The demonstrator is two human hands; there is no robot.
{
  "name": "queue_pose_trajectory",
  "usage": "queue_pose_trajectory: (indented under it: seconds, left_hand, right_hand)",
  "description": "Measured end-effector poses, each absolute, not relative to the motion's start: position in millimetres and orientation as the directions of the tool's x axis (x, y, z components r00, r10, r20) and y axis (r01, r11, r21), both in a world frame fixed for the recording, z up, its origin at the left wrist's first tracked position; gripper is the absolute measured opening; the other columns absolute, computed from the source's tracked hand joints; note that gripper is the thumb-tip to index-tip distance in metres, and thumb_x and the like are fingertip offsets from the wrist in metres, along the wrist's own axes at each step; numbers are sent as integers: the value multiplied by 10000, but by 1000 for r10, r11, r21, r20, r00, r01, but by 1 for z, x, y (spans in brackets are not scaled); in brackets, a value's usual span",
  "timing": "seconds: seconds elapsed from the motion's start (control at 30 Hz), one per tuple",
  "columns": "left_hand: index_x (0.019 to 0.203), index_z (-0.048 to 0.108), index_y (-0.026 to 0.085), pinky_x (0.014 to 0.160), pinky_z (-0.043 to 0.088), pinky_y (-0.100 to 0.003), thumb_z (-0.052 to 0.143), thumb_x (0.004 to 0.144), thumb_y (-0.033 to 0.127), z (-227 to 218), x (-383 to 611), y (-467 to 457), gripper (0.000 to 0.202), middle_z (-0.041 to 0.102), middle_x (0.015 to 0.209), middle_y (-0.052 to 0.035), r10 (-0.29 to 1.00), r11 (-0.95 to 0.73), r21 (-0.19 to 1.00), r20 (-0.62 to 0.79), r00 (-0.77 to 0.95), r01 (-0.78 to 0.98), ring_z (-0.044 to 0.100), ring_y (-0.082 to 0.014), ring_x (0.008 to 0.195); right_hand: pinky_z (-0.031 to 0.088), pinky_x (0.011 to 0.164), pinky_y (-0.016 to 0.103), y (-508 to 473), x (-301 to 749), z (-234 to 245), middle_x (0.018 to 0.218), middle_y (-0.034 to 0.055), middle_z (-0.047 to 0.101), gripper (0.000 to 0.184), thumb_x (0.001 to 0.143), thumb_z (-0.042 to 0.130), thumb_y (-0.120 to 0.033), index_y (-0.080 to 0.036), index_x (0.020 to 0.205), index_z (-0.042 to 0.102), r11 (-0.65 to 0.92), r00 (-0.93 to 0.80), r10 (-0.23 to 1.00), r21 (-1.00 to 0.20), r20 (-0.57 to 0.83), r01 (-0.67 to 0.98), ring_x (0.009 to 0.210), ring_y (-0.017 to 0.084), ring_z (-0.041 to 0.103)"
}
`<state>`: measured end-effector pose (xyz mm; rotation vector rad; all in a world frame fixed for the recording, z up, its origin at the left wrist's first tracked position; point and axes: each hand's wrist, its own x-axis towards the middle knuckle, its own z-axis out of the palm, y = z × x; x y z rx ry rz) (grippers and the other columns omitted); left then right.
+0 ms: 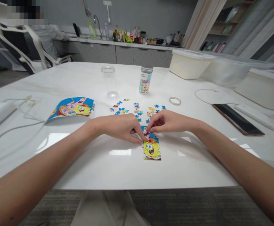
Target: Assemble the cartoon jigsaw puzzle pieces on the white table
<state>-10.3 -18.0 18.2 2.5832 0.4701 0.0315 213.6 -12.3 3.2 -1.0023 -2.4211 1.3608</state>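
A partly joined cartoon puzzle [152, 150] lies on the white table [118, 169] in front of me. My left hand [120, 127] rests beside its upper left edge, fingers curled and fingertips pressing on the puzzle's top. My right hand [167, 121] meets it from the right, fingertips pinched on a small puzzle piece at the top of the joined part. Several loose blue pieces [137, 110] are scattered just behind my hands.
A printed picture sheet [72, 108] lies at left. A clear cup [108, 78], a puzzle jar [145, 80] and its lid [175, 100] stand behind. A phone [237, 118], cables and white tubs [189, 64] sit at right. A seated person [48, 36] is at the far-left counter.
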Motion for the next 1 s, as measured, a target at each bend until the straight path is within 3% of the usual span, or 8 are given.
queue_pose_trajectory:
  seconds: [0.5, 1.0]
  left_hand:
    - [969, 775, 246, 480, 261, -207, 641, 814, 201, 22, -7, -22, 210, 481, 478, 70, 330, -803, 495, -95, 939, 332, 303, -59, 430]
    - [1039, 756, 240, 474, 260, -206, 655, 810, 228, 22, -7, -21, 251, 432, 470, 74, 333, -805, 487, -102, 937, 339, 316, -66, 427]
  right_hand:
    - [407, 565, 256, -15, 210, 3, 673, 21, 660, 155, 762, 686, -290, -152, 812, 735, 401, -747, 650, -772, -140, 494, 599, 105, 541]
    - [436, 629, 268, -11, 215, 0, 815, 36, 682, 215, 794, 671, -372, -162, 835, 693, 413, -753, 647, -775, -121, 479, 710, 126, 592]
